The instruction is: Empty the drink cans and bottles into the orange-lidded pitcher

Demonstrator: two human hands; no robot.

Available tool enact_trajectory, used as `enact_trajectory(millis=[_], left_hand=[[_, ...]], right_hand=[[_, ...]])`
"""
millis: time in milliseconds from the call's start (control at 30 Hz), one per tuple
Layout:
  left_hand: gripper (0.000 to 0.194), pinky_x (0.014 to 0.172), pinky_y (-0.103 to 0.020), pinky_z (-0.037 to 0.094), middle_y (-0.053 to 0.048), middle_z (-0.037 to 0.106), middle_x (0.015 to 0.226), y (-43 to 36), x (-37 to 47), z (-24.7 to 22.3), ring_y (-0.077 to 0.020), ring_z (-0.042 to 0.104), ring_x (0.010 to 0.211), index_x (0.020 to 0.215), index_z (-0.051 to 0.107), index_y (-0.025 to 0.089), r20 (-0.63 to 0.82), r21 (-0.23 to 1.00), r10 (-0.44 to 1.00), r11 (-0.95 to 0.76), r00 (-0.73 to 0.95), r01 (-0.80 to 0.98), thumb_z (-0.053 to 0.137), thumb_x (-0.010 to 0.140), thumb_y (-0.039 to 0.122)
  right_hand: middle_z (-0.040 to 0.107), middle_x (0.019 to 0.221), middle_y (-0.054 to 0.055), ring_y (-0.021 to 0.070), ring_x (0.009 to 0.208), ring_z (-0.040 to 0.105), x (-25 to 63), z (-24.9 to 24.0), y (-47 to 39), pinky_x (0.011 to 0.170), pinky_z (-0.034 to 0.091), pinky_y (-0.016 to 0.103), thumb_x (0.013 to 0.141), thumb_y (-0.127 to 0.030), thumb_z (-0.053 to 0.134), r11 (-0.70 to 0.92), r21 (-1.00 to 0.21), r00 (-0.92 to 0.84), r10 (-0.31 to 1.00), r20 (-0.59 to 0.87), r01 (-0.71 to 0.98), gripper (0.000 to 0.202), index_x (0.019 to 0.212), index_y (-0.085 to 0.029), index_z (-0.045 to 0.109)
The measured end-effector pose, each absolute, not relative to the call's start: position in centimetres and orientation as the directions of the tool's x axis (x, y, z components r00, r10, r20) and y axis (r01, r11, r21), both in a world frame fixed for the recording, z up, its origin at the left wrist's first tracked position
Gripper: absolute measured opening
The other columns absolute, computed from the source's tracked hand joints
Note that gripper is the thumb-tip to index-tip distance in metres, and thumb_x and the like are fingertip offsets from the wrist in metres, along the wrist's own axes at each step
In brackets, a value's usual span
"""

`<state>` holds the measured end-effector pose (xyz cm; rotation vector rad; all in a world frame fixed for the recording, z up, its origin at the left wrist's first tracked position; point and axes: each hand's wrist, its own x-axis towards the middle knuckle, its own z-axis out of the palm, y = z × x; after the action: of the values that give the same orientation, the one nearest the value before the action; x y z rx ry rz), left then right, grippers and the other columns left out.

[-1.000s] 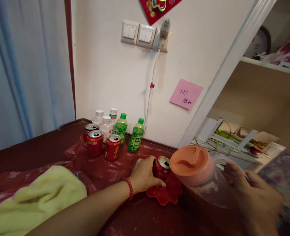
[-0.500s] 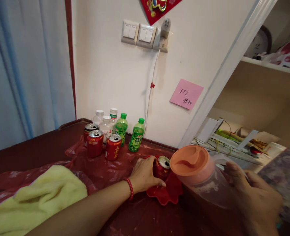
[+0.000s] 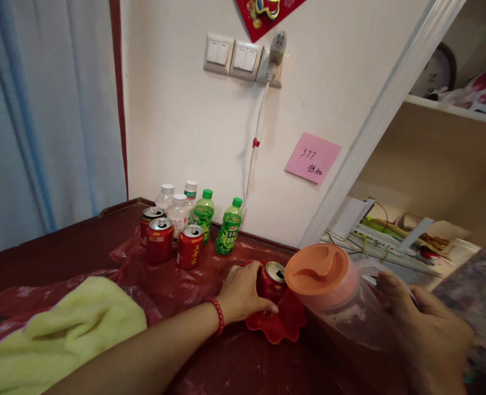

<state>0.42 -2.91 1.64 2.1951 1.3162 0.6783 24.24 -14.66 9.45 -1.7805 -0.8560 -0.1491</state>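
My left hand, with a red bead bracelet at the wrist, is wrapped round an opened red drink can. That can stands in a red dish with a wavy rim. On the right, my right hand grips the handle of a clear pitcher with an orange lid. The pitcher is tilted, its lid close beside the can and above the dish's right edge. No stream of liquid shows between them. The lower part of the pitcher is dim and partly behind my right hand.
Several red cans, clear white-capped bottles and two green bottles stand at the back near the wall. A yellow towel lies at left on red plastic film. A white cord hangs behind.
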Motion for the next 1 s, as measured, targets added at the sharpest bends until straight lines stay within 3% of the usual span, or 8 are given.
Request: enact_trajectory(millis=[1000], left_hand=[[0.082,0.106,-0.049,0.053,-0.008,0.078,0.128,-2.97,0.32,1.71,-0.0404,0.070,0.123,0.125,0.068,0.022,0.157,0.644,0.896,-0.412,0.416,0.644,0.105,0.058,0.053]], right_hand=[[0.053,0.064,-0.001,0.0215,0.073,0.048,24.50,9.23,-14.58,0.060,0.035,0.030,0.081,-0.078,0.066,-0.136,-0.805,0.753,0.469,0.462,0.578,0.055,0.080,-0.023,0.068]])
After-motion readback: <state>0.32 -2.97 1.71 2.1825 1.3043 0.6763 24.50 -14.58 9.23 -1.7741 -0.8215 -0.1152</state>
